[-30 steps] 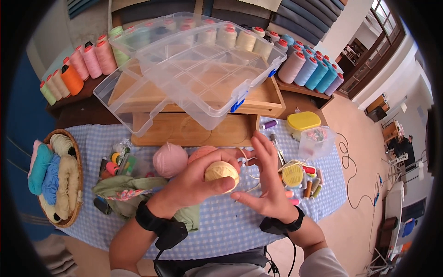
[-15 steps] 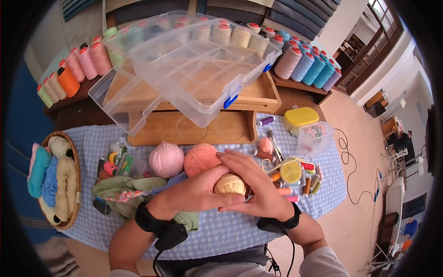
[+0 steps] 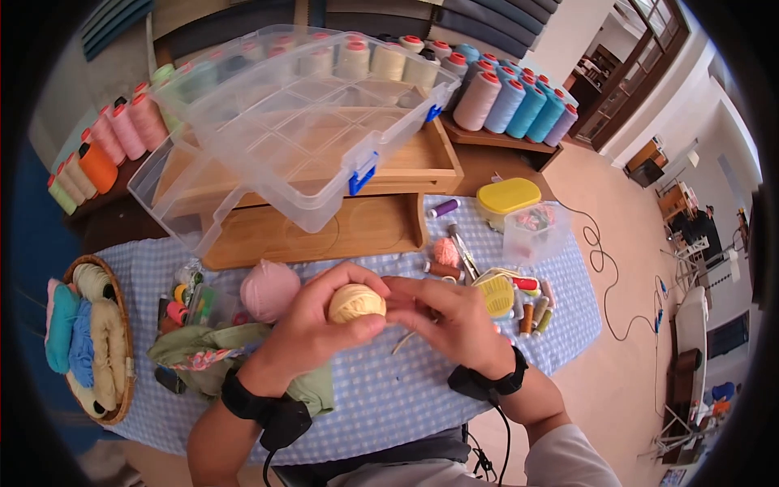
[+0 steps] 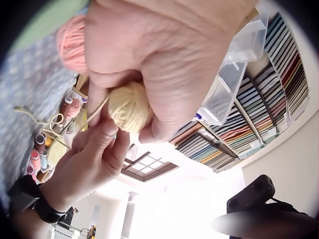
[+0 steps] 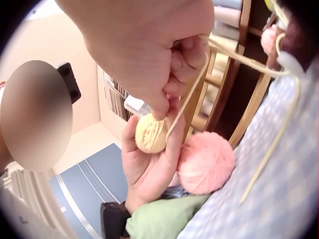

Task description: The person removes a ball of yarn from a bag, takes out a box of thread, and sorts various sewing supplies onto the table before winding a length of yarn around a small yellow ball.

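Observation:
A small pale-yellow yarn ball (image 3: 357, 303) is held up over the tablecloth by my left hand (image 3: 307, 325), thumb and fingers curled around it. My right hand (image 3: 454, 318) is close against the ball's right side. Its fingers curl and pinch the pale-yellow yarn strand (image 5: 191, 94), which runs from them down to the ball in the right wrist view. Another length of the strand trails over the cloth. Just behind my left hand sits a coral yarn ball (image 5: 205, 162), hidden in the head view. To its left lies a pink yarn ball (image 3: 269, 290).
Small thread spools (image 3: 527, 319), scissors (image 3: 464, 253) and a yellow-lidded box (image 3: 509, 195) lie to the right. A wooden tray (image 3: 312, 231) and clear divided case (image 3: 308, 130) stand behind. A basket (image 3: 127, 357) of yarn and a green cloth (image 3: 182, 345) lie left.
My right hand went from spread fingers to covering the ball, then drew to its right side with curled fingers. My left hand kept the ball. The head view has shifted.

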The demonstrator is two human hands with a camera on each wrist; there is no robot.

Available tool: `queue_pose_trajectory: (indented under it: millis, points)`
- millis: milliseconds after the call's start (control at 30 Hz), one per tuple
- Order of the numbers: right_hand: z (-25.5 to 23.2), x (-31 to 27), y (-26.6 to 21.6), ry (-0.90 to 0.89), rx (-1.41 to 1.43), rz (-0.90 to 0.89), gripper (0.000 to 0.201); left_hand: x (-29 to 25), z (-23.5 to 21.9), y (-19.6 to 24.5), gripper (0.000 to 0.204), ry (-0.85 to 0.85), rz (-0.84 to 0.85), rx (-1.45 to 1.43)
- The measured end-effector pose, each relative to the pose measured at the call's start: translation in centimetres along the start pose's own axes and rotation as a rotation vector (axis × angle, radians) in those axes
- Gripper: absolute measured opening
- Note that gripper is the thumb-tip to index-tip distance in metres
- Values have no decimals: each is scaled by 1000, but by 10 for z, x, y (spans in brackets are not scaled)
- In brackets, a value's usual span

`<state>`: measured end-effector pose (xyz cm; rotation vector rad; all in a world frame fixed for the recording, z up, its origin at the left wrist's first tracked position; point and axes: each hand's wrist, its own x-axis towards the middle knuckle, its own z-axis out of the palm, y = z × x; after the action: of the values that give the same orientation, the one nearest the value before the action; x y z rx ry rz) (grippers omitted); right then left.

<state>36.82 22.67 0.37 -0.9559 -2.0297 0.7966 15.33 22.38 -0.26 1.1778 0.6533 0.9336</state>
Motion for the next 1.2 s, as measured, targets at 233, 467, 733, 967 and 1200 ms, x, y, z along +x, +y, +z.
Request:
queue_pose_trajectory:
  millis: [233,467,733,967,1200]
  points:
    - [-16,5,0,214,-108,56,11,6,7,-4,31,87,72,-181]
    - [-21,4,12,-229,-77,-47,15,5,-2,-8,31,90,189,-188]
    - [-75,2,24,458,442,141,14,5,6,3,25,248,91,-134]
    - [-92,9,33,782,627,26,20,4,-2,3,20,280,94,-330]
    - [-140,-7,54,1274,541,-22,19,3,-2,4,17,307,84,-326]
